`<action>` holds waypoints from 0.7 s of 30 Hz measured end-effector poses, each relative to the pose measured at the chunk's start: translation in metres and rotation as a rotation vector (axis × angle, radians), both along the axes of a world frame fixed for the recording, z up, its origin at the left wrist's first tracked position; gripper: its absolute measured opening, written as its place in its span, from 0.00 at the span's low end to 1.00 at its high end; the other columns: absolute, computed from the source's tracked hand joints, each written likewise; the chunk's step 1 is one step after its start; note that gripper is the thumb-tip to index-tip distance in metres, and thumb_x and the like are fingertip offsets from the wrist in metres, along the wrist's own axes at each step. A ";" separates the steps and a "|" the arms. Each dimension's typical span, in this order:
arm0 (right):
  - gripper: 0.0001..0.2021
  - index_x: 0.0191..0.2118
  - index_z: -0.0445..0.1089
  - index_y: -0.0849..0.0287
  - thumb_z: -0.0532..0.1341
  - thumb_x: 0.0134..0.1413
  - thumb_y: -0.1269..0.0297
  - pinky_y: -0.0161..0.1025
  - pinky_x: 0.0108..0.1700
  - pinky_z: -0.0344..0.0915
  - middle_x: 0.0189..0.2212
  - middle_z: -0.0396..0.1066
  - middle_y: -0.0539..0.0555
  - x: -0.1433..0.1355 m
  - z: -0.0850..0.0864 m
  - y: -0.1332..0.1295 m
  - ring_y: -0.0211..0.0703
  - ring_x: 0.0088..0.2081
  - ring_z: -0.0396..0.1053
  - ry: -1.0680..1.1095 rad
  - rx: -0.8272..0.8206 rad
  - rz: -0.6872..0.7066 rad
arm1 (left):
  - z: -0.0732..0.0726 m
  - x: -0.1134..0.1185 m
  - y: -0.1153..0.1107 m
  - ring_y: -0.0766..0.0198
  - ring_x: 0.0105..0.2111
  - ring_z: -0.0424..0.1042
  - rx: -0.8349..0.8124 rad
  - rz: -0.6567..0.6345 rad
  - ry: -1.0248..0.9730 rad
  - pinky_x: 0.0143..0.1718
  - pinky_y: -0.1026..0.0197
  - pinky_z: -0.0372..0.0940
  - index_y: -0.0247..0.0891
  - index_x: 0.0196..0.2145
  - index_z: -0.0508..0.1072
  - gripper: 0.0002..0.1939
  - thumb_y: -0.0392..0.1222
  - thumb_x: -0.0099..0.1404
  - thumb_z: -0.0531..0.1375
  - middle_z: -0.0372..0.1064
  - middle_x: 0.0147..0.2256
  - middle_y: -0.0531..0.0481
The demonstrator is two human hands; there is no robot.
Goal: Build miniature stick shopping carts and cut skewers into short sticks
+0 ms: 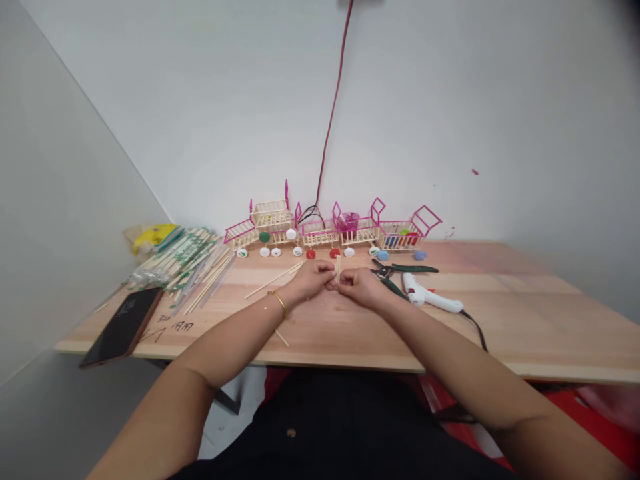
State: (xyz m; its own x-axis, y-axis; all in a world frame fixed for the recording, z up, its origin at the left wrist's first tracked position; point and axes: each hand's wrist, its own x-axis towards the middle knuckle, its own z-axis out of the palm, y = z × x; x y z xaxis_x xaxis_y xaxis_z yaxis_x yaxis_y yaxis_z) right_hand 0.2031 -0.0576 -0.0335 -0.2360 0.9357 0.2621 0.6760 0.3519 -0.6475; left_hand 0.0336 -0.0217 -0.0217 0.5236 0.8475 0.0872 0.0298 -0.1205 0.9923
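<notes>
Over the middle of the table, my left hand [315, 278] and my right hand [361, 287] meet with fingertips pinched. Between them they grip a small bundle of short wooden sticks [339, 265], held upright; how many there are cannot be made out. A gold bangle [279, 303] circles my left wrist. Under and beside my left forearm lie a long thin wooden stick [273, 281] and a shorter stick piece [282, 338]. Just right of my right hand rest green-handled cutters [413, 268] and a white glue gun [433, 297] with a black cord.
Along the wall stands a row of little stick-built carts [320, 235] with pink handles and bottle-cap wheels. Wrapped chopsticks [193, 257] and bare sticks [213, 283] pile up at left, near a phone [123, 327] at the table's [525, 313] front edge. A red cable [333, 100] hangs behind.
</notes>
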 end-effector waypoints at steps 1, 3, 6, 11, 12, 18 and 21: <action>0.13 0.19 0.63 0.58 0.60 0.48 0.59 0.33 0.25 0.51 0.17 0.61 0.46 0.000 0.000 0.000 0.34 0.22 0.55 0.004 -0.005 0.002 | 0.000 0.000 0.000 0.69 0.21 0.70 -0.018 0.007 -0.017 0.28 0.66 0.65 0.32 0.24 0.69 0.06 0.34 0.58 0.60 0.68 0.19 0.54; 0.13 0.20 0.64 0.59 0.60 0.48 0.58 0.33 0.25 0.51 0.18 0.62 0.46 0.001 0.000 0.001 0.34 0.22 0.56 0.012 -0.019 0.010 | -0.001 0.000 0.002 0.70 0.21 0.70 -0.059 0.012 -0.051 0.28 0.66 0.66 0.31 0.25 0.70 0.06 0.34 0.58 0.61 0.69 0.19 0.53; 0.12 0.23 0.65 0.59 0.58 0.50 0.56 0.32 0.25 0.53 0.19 0.64 0.47 0.004 0.003 0.002 0.35 0.23 0.58 0.020 -0.046 0.016 | 0.001 -0.001 0.004 0.71 0.20 0.69 -0.120 0.021 -0.110 0.27 0.67 0.66 0.30 0.27 0.70 0.06 0.36 0.59 0.62 0.69 0.20 0.52; 0.12 0.22 0.61 0.57 0.57 0.50 0.57 0.33 0.25 0.52 0.17 0.64 0.47 0.012 0.010 0.002 0.35 0.21 0.58 -0.008 -0.064 -0.045 | 0.006 -0.003 0.004 0.72 0.19 0.68 -0.212 0.046 -0.198 0.25 0.67 0.68 0.31 0.28 0.68 0.08 0.37 0.59 0.64 0.68 0.20 0.53; 0.12 0.21 0.60 0.57 0.58 0.49 0.58 0.34 0.25 0.51 0.17 0.63 0.47 0.014 0.012 0.002 0.35 0.21 0.58 -0.021 -0.063 -0.057 | 0.007 -0.003 0.004 0.72 0.19 0.68 -0.229 0.047 -0.211 0.25 0.67 0.68 0.30 0.28 0.69 0.09 0.37 0.59 0.65 0.68 0.20 0.53; 0.11 0.19 0.60 0.57 0.61 0.44 0.62 0.34 0.25 0.49 0.16 0.61 0.46 0.019 0.013 0.003 0.35 0.22 0.56 -0.071 -0.065 -0.083 | 0.010 -0.005 0.003 0.72 0.20 0.69 -0.332 0.026 -0.280 0.26 0.65 0.70 0.30 0.30 0.69 0.07 0.35 0.59 0.65 0.67 0.22 0.53; 0.08 0.19 0.63 0.57 0.62 0.41 0.63 0.34 0.25 0.49 0.16 0.63 0.47 0.018 0.012 0.002 0.35 0.21 0.57 -0.067 -0.075 -0.083 | 0.013 -0.006 0.002 0.72 0.21 0.70 -0.380 -0.003 -0.302 0.27 0.65 0.70 0.29 0.32 0.70 0.05 0.33 0.60 0.63 0.68 0.23 0.52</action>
State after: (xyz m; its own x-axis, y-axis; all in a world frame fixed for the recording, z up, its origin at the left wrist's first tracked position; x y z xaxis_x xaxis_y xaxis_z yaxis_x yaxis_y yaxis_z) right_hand 0.2208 -0.0555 -0.0218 -0.1717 0.9692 0.1766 0.7432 0.2451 -0.6226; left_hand 0.0272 -0.0195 -0.0092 0.5248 0.8475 -0.0799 -0.2662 0.2525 0.9303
